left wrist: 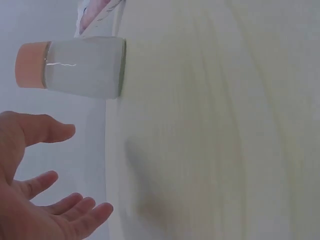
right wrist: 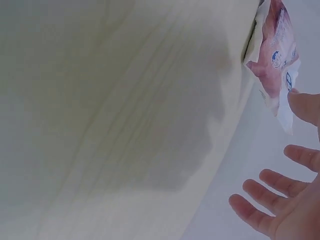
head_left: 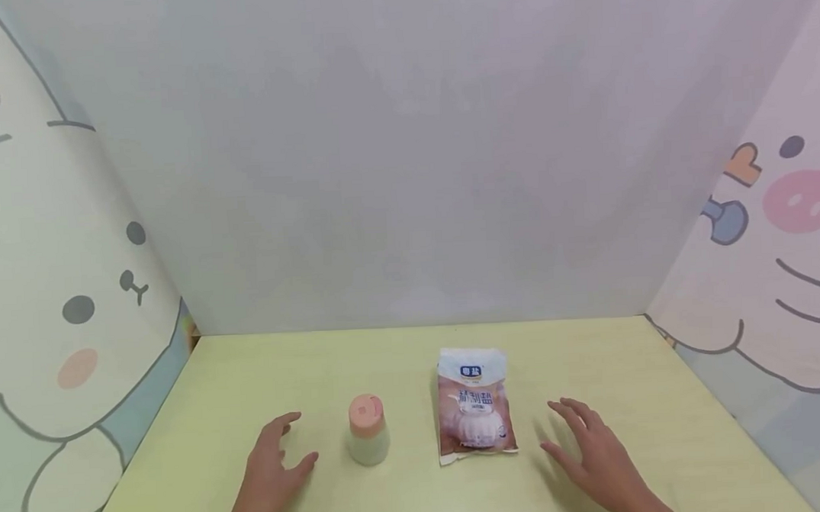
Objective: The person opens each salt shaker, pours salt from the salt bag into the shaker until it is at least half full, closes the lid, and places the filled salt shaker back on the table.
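Note:
A small glass jar [head_left: 369,444] with a pink-orange lid [head_left: 366,412] stands upright on the table. To its right lies a brown and white bag of salt [head_left: 474,406], printed side up. My left hand [head_left: 268,472] is held to the left of the jar, fingers spread and apart from it; the left wrist view shows the jar [left wrist: 85,67] beyond the thumb. On the other side, my right hand [head_left: 593,454] hovers right of the bag with fingers loosely extended. In the right wrist view the thumb overlaps the end of the bag [right wrist: 275,60]. Both hands hold nothing.
The pale yellow wooden table [head_left: 305,367] ends at a plain grey-white backdrop [head_left: 406,172]. Side panels with a cartoon rabbit [head_left: 31,227] and a cartoon pig [head_left: 782,270] flank it left and right.

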Demonstrator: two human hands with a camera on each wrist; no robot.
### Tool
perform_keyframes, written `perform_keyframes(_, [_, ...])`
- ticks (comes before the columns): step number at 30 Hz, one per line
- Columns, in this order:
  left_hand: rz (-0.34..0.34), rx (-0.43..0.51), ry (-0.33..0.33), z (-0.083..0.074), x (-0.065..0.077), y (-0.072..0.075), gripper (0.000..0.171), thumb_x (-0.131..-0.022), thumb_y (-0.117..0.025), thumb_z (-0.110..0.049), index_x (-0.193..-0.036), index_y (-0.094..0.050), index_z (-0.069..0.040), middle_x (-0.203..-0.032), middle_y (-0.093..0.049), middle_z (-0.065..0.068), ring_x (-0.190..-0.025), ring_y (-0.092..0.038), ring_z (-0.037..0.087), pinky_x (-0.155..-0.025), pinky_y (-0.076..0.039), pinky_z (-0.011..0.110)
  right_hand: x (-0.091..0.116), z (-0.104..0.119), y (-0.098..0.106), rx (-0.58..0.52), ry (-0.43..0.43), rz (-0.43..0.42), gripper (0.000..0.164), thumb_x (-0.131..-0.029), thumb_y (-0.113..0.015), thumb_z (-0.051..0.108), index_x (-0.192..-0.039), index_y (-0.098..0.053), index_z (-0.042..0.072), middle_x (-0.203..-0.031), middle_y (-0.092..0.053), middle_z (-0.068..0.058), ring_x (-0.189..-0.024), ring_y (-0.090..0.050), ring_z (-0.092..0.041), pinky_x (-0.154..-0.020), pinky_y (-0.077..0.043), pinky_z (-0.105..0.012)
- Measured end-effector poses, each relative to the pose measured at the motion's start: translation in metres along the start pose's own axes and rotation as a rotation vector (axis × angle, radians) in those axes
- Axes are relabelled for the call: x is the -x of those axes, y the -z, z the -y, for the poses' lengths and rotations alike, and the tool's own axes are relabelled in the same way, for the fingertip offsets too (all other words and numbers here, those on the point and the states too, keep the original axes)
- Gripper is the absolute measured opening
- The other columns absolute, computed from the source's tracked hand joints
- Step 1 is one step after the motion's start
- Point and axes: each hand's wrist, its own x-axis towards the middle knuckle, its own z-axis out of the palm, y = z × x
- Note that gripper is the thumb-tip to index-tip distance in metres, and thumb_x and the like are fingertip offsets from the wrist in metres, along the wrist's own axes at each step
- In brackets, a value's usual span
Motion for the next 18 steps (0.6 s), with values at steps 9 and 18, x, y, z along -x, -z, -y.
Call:
perform_keyframes(9, [0.058, 0.189, 0.154, -0.010, 0.001, 0.000, 0.060, -0.079, -0.077, -0.016, -0.130, -0.046, -0.008, -0.133, -0.050, 0.015, -0.121, -0.048, 0.033, -0.088, -0.051, 0.043, -0.005, 0.007, 0.004, -0.078, -0.038, 0.012, 0.057, -0.065, -0.086, 0.014, -0.116, -0.060, 0.011, -0.113, -0.055, 0.000, -0.087, -0.060, -0.021, -0.056, -0.051, -0.030])
perform_keyframes(18, [0.045, 0.281, 0.149, -0.016, 0.003, -0.007, 0.060, -0.077, -0.078, -0.009, -0.128, -0.048, -0.011, -0.129, -0.054, 0.010, -0.117, -0.052, 0.026, -0.086, -0.052, 0.036, -0.011, 0.013, 0.005, -0.110, -0.023, 0.009, 0.056, -0.063, -0.086, 0.011, -0.113, -0.062, 0.009, -0.108, -0.057, 0.000, -0.081, -0.062, -0.020, -0.056, -0.051, -0.030])
